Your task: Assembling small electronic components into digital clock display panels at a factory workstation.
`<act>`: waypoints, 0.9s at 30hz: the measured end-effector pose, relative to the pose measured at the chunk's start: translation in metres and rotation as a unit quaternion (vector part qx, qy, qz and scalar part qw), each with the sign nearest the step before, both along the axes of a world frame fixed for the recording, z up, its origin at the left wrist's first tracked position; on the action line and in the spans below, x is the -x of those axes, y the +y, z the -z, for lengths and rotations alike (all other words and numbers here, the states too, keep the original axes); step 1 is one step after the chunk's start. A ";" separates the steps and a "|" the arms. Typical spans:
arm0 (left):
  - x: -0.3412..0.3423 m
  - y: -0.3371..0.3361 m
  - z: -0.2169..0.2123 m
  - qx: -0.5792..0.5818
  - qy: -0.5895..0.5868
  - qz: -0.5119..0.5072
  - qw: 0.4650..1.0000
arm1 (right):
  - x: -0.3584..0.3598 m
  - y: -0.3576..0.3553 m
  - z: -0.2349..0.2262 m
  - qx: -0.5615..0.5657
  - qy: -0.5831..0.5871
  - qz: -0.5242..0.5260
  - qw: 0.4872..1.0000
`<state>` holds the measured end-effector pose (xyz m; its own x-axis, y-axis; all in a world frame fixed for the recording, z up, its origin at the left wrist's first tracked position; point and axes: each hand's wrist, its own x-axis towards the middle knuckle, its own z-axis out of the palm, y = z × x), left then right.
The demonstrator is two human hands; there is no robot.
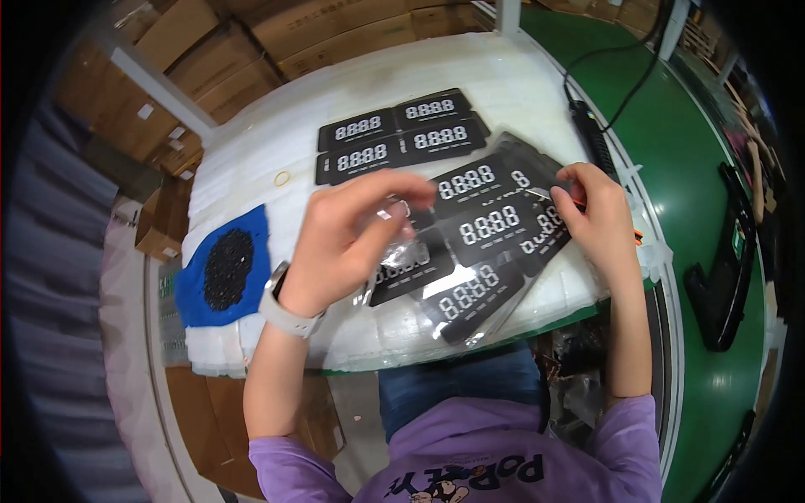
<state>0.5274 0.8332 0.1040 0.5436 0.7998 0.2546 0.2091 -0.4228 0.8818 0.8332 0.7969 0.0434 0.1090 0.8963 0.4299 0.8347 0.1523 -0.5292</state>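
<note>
The blue cloth (194, 293) on the left seems to keep the little black bits (228, 268) together, and the left hand (344, 235) bends over the black sheets (490, 225) with a narrow grip, though I can't tell if it holds anything. The right hand (591, 210) pinches a thin tool (539, 194), maybe for careful work. The worktop (251, 163) has bare room behind the cloth, but the sheets between the hands lie near its front edge.
</note>
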 end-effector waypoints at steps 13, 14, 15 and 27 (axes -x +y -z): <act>-0.112 0.027 0.070 -0.279 0.167 0.000 0.946 | -0.006 0.000 0.029 0.001 -0.070 0.015 0.997; -0.113 0.027 0.073 -0.278 0.167 0.001 0.946 | -0.007 0.000 0.028 -0.002 -0.067 0.001 0.998; -0.113 0.026 0.075 -0.284 0.167 -0.008 0.944 | -0.007 0.000 0.028 -0.006 -0.065 -0.013 0.998; -0.125 0.029 0.083 -0.281 0.118 -0.002 0.952 | -0.009 -0.004 0.025 -0.094 -0.124 -0.123 0.980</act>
<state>0.6527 0.8621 0.0211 0.6358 0.5751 0.5147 0.3759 -0.8132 0.4443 0.8421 0.7925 0.0184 -0.2282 0.7851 0.5758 0.8599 0.4398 -0.2589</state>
